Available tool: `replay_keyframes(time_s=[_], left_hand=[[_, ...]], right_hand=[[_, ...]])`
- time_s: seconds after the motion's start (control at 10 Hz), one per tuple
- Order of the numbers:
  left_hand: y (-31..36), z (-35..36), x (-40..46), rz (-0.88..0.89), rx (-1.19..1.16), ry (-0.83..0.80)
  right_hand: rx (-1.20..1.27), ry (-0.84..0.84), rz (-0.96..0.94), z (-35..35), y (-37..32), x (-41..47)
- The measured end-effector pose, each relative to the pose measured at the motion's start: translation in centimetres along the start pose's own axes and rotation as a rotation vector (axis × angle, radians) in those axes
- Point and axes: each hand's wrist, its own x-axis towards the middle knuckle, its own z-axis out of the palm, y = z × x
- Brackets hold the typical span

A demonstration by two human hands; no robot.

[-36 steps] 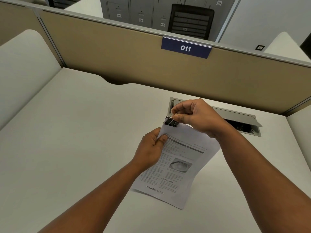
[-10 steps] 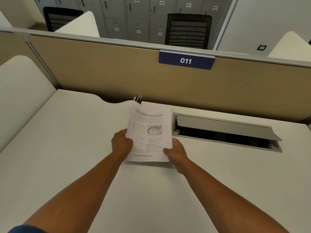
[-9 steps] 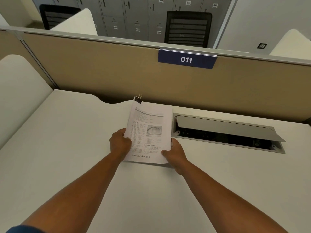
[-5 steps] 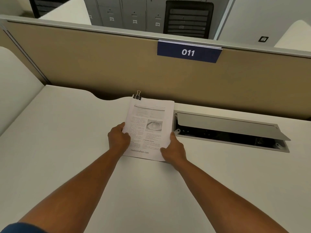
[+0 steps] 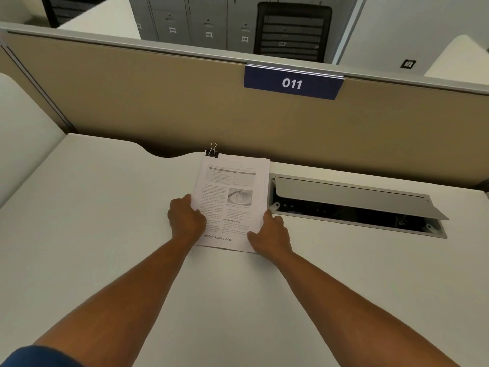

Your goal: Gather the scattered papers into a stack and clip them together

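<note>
A stack of printed white papers (image 5: pixel 238 181) lies on the white desk (image 5: pixel 105 221), close to the partition. A black binder clip (image 5: pixel 212 152) with silver handles bites its far left corner. My left hand (image 5: pixel 185 219) grips the stack's left edge, thumb on the top sheet. At the near right corner my right hand (image 5: pixel 270 235) holds the stack the same way, thumb on the page. The fingers under the paper are hidden.
An open cable hatch (image 5: pixel 344 197) with a raised grey lid sits in the desk just right of the stack. A tan partition (image 5: pixel 158 107) with a blue "011" label (image 5: pixel 292 83) closes off the back. White dividers stand at the left.
The right hand has left the clip, which now stays on the corner. Both hands have moved the stack away from me toward the partition and lowered it onto the desk.
</note>
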Motion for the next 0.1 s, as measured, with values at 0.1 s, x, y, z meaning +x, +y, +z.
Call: replay_keyframes(time_s=[0.1], left_hand=[[1.52,-0.5,-1.83,0.116,0.098,0.073]], right_hand=[[-0.028,0.153,-0.088,-0.28,0.0,-1.0]])
